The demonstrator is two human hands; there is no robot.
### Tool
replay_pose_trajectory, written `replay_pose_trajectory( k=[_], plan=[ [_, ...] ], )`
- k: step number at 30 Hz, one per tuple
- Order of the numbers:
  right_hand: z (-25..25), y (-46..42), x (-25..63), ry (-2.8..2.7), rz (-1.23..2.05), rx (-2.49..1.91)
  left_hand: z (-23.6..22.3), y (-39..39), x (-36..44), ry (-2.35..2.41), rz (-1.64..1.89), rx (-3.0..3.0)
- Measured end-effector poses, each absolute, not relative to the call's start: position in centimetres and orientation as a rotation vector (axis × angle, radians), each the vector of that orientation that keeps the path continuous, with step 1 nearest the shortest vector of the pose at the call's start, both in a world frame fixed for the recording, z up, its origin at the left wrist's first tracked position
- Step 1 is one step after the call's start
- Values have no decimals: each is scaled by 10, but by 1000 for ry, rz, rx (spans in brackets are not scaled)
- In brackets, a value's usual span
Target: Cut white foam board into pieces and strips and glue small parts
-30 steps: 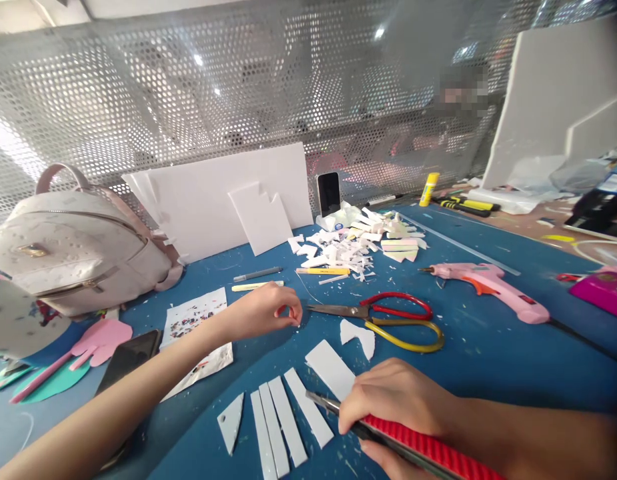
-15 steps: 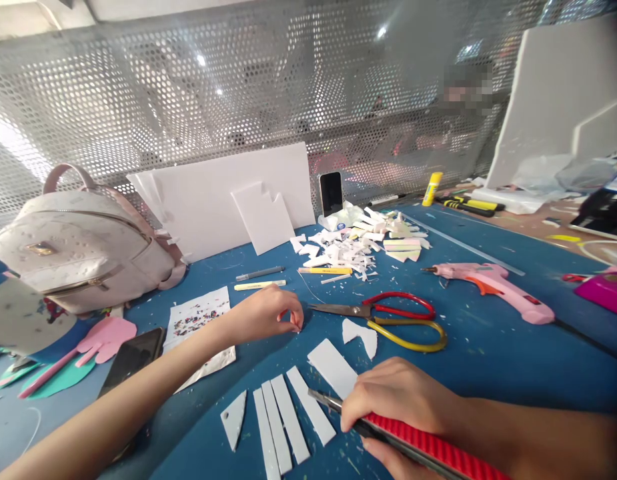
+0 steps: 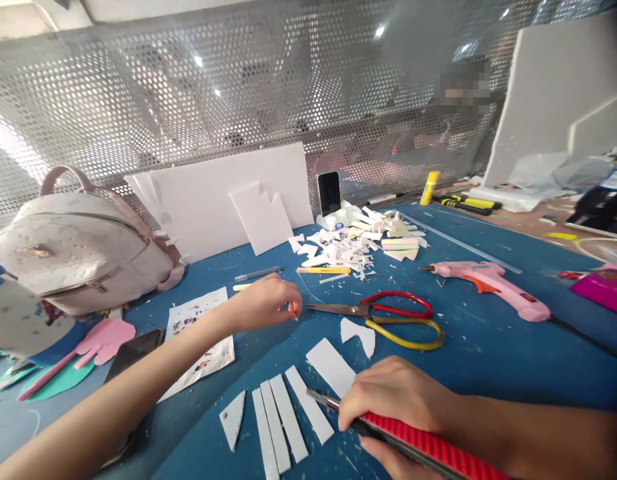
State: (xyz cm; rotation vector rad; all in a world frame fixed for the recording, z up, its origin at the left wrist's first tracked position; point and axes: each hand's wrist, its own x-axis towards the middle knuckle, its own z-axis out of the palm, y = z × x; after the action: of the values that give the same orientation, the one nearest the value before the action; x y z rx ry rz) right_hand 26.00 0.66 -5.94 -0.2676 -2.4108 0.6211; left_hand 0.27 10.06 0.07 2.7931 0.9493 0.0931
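Observation:
My right hand (image 3: 395,397) grips a utility knife (image 3: 418,437) with a red ribbed handle. Its blade points left, over the end of a white foam strip (image 3: 311,407) and beside a wider white foam piece (image 3: 331,367). Several narrow strips (image 3: 275,427) lie side by side to the left, along with a triangular scrap (image 3: 233,420) that has a small hole. My left hand (image 3: 271,303) hovers past the strips with fingers curled into a pinch; whatever is between them is too small to make out. Just right of it lie scissors (image 3: 361,310) with red and yellow handles.
A pink glue gun (image 3: 488,287) lies at the right. White scraps (image 3: 348,243) are heaped behind the scissors, near an upright phone (image 3: 329,193). White boards (image 3: 223,200) lean on the perforated screen. A pale backpack (image 3: 88,247) and speckled paper (image 3: 198,340) are at the left.
My left hand has shifted slightly up and away from me, now covering part of the pale yellow pen. The right hand and knife stay nearly still.

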Motion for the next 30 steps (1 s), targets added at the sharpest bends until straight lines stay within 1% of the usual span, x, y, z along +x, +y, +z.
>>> replay_pose_trajectory(
  k=[5,10,15,20,25,28,30],
  plan=[
    [-62,6,260,-2420,618,-290,15,145,31,1192,245,2866],
    [-61,6,261,-2436,608,-273,8,183,74,1451,324,2956],
    [-58,5,262,-2455,596,-275,6,187,86,1380,339,3127],
    [-55,5,262,-2446,591,-301,23,144,51,1406,429,3110],
    [-57,8,260,-2368,686,-381,38,67,-1,1491,552,2986],
    [-56,11,258,-2380,714,-467,34,13,-25,1477,607,2743],
    [-53,11,255,-2433,729,-574,22,-20,-35,1560,581,2588]
  ],
)
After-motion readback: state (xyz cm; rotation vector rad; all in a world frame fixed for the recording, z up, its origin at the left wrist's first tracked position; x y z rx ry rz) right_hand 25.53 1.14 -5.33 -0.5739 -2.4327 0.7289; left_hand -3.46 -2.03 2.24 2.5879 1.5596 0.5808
